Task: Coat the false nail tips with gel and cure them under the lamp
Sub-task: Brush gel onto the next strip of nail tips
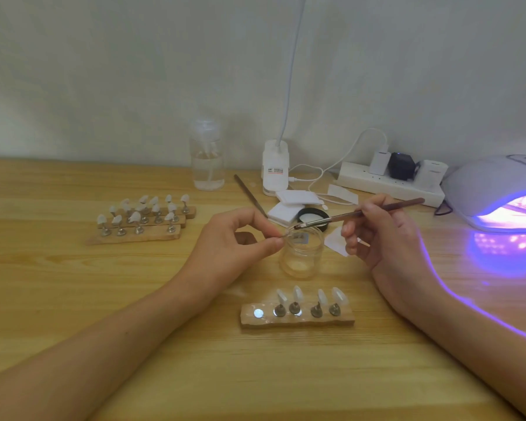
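My left hand (236, 238) pinches a small nail tip on its metal holder (287, 233) between thumb and forefinger, just above the open glass gel jar (301, 253). My right hand (383, 235) holds a thin brown brush (359, 213); its bristles touch the held tip over the jar's mouth. In front of me lies a wooden stand (298, 319) with several upright nail tips and one bare magnet spot at its left end. At the far right the white curing lamp (486, 189) glows violet onto the table.
Several wooden stands with nail tips (143, 218) sit at the left. A clear pump bottle (207, 159), a white desk-lamp base (275, 168), a power strip (389, 180), white pads, the black jar lid (313, 215) and a second brush (249, 194) stand behind the jar.
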`<state>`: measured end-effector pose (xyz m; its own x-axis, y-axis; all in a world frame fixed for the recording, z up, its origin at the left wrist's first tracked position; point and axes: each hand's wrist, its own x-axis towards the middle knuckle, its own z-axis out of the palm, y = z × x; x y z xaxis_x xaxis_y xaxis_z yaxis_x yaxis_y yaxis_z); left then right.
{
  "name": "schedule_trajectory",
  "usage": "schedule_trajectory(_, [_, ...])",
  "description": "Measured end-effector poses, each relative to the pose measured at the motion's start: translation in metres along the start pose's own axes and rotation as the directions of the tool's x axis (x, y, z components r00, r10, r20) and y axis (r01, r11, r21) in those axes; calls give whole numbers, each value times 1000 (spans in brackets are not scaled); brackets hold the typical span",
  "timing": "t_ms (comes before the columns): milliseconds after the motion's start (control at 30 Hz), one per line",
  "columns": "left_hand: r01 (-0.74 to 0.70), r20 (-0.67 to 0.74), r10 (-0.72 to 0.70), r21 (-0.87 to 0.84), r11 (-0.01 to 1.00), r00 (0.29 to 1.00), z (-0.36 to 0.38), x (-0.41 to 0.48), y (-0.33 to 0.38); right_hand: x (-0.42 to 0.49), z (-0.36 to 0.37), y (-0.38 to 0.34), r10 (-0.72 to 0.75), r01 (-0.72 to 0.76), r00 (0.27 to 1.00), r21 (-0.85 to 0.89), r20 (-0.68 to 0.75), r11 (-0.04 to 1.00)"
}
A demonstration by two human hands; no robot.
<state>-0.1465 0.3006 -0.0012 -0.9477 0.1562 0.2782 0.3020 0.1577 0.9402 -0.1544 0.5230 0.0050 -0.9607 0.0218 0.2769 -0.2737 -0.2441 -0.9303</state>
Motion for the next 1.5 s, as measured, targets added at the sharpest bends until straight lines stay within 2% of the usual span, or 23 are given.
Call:
schedule_trajectory(100, [-3,-2,3,13,1000,1000,0,-1,1,-1,2,-1,-14,15,998,-16,54,1000])
schedule_trajectory(233, [-10,5,10,16,1000,1000,0,-1,2,0,1,0,14,-14,1000,-27,-12,1000])
schedule_trajectory(367, [-5,10,5,15,1000,1000,0,-1,3,-1,2,-1,-12,13,999,-24,34,1000])
schedule_trajectory(500, [3,6,-3,6,1000,1000,0,-1,4,1,1,0,4,-5,1000,-30,-18,1000])
schedule_trajectory(633, [0,7,0,-2,1000,1000,0,-1,4,0,3,0,-10,11,999,-17,46,1000])
schedule_trajectory(767, [-8,10,8,7,1000,1000,0,-1,3,1,2,1,19,-19,1000,-31,0,999])
schedule_trajectory(900, [-6,11,6,-1,1000,1000,0,-1,3,0,3,0,-5,6,999,-34,44,999])
schedule_trajectory(1033, [-4,11,4,4,1000,1000,1,-2,4,0,1,0,15,-16,1000,-63,-13,998])
schedule_trajectory(1167, [-6,16,6,9,1000,1000,1,-2,4,-1,3,0,-18,20,998,-41,60,999])
schedule_trajectory(1333, [4,14,-5,16,1000,1000,1,-2,4,1,0,2,12,-12,1000,-39,-11,999])
schedule_trajectory(1500, [6,16,-6,18,1000,1000,0,-3,4,0,2,2,-11,14,998,-48,63,999])
